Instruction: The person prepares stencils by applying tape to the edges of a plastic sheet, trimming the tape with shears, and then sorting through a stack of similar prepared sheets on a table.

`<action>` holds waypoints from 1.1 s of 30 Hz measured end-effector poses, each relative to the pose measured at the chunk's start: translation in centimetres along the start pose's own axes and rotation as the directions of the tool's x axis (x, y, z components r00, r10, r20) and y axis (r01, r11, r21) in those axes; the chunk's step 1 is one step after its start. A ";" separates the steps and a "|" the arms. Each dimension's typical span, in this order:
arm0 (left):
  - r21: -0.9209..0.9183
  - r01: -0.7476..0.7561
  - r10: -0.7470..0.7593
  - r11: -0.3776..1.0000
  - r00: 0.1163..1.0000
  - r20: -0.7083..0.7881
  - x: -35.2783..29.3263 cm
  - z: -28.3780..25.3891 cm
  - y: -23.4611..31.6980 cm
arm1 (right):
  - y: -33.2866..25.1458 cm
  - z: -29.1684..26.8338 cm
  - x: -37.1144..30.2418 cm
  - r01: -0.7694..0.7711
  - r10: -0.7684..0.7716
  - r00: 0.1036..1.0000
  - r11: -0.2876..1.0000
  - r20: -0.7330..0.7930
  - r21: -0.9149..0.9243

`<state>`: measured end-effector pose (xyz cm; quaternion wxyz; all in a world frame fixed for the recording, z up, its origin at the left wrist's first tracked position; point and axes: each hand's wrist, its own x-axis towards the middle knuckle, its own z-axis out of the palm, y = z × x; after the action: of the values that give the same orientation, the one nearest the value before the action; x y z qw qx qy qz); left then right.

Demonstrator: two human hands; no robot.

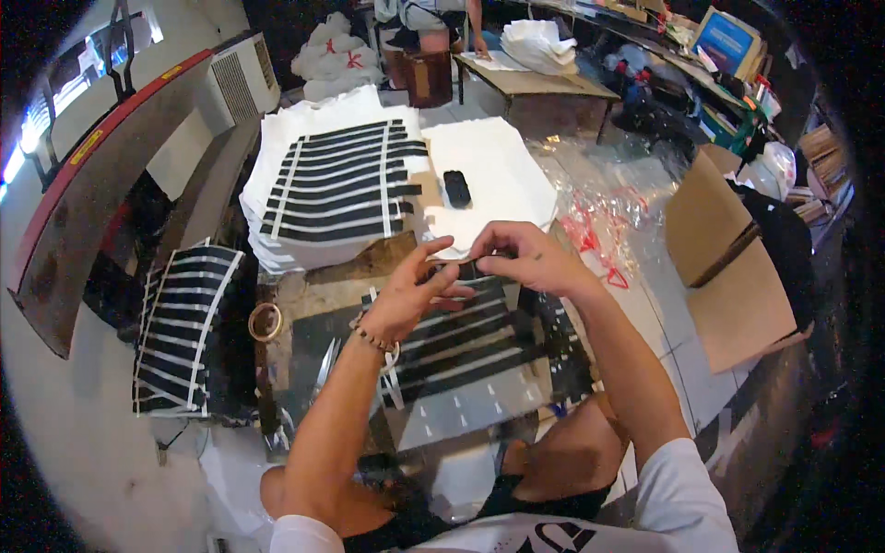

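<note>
My two hands meet above the middle of the worktable. My right hand [527, 258] is closed in a pinch on the end of a small black strip [468, 271]. Close beside it, my left hand [419, 288] has its fingers spread apart, with the thumb near the strip. Beneath both hands, black strips [461, 346] lie in rows on the table, with pale gaps between them. A pair of scissors [394, 382] lies by my left wrist, partly hidden by it. Pointed metal blades [326, 363] show left of my left forearm.
A tape roll [265, 323] sits at the table's left edge. Beyond it, a stack of white sheets [253, 207] bears a panel of black strips [336, 180]. A black object [456, 189] rests on more white sheets. Another striped panel [184, 327] hangs at left; a cardboard box [737, 276] stands right.
</note>
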<state>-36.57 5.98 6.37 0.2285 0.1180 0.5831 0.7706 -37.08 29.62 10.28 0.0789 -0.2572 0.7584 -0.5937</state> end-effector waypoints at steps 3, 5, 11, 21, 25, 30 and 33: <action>0.037 -0.078 0.081 0.996 0.993 -0.088 3.8 -2.4 1.0 | 0.4 -1.2 3.8 0.012 -0.016 0.999 0.991 -0.029 -0.131; 0.122 -0.068 0.089 0.990 0.980 -0.179 6.1 -4.5 2.1 | 1.8 -1.8 6.7 -0.013 0.008 0.996 0.998 -0.084 -0.063; 0.397 -0.204 0.313 0.895 0.920 -0.235 15.5 -10.9 5.7 | 8.1 -5.8 17.0 -0.064 0.070 0.969 0.997 -0.238 0.033; 0.920 -0.054 0.615 0.388 0.758 -0.215 20.1 -16.4 6.8 | 15.6 -8.4 24.9 -0.011 -0.019 0.929 0.997 -0.370 -0.079; 0.962 -0.139 0.663 0.237 0.747 -0.056 19.9 -17.8 5.9 | 15.1 -8.0 25.6 -0.024 0.011 0.937 0.999 -0.350 -0.033; 0.964 -0.255 0.701 -0.076 0.674 0.233 20.4 -17.2 4.5 | 15.0 -8.5 26.0 -0.048 0.003 0.935 0.992 -0.353 -0.118; 0.969 -0.210 0.726 -0.131 0.645 0.238 20.7 -16.6 4.3 | 14.5 -8.5 25.9 -0.033 -0.019 0.934 0.990 -0.357 -0.139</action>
<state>-62.91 1.19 3.92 -0.3351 0.2883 0.8716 0.2120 -67.14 26.79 3.85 -0.0767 -0.1471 0.8015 -0.5746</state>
